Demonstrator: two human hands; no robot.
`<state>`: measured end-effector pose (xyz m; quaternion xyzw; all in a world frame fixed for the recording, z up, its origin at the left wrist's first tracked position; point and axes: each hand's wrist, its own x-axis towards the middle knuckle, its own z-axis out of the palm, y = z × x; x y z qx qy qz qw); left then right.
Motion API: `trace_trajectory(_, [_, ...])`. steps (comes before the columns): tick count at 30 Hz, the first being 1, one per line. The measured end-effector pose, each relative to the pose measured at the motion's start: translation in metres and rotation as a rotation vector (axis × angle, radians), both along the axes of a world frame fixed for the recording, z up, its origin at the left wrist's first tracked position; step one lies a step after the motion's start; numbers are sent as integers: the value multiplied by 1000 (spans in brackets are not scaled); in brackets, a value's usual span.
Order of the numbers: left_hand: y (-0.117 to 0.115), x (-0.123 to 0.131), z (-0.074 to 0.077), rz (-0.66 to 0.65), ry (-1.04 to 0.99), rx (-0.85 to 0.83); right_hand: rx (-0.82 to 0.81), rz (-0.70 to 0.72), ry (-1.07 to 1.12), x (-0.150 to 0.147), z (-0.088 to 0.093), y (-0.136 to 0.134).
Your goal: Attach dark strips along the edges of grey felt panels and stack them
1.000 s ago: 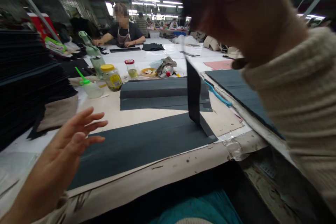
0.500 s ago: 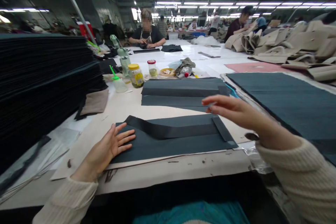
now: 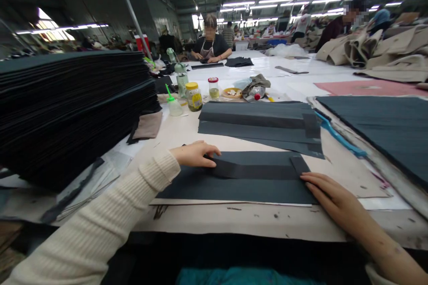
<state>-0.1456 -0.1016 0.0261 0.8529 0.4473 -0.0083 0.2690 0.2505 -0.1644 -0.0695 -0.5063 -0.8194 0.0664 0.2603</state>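
Note:
A dark blue-green panel lies flat on the table in front of me. Along its upper part runs a black strip, and a short black piece crosses the strip's right end. My left hand is at the strip's left part, thumb and fingers curved around its edge in a pinch. My right hand lies flat with fingers stretched out over the panel's right edge, fingertips by the short piece. Behind is a second dark panel with black strips on it.
A tall stack of dark sheets stands at left. Jars and a green-tipped bottle are behind. More dark sheets and a blue tool lie at right. A person sits across the table.
My left hand has moved from the panel's left edge onto the strip and closed. My right hand has come down onto the panel's right edge. The view has turned left.

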Motion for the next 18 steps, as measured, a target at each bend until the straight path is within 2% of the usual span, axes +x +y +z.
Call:
trace_trajectory(3, [6, -12, 14, 63, 7, -111, 26, -1, -12, 3, -7, 2])
trace_trajectory(6, [-5, -46, 24, 229, -82, -179, 42, 20, -20, 8, -15, 3])
trace_trajectory(8, [-19, -70, 24, 360, -113, -208, 53, 28, -19, 10, -19, 4])
trace_trajectory(11, [-40, -95, 9, 529, -164, -201, 61, 42, -6, 11, -20, 5])
trace_trajectory(14, [-51, -106, -11, 640, -229, -145, 50, 46, 9, 9, -17, 4])
trace_trajectory(18, [-52, -110, -33, 660, -250, -65, 36, 30, 8, 7, -13, 2])
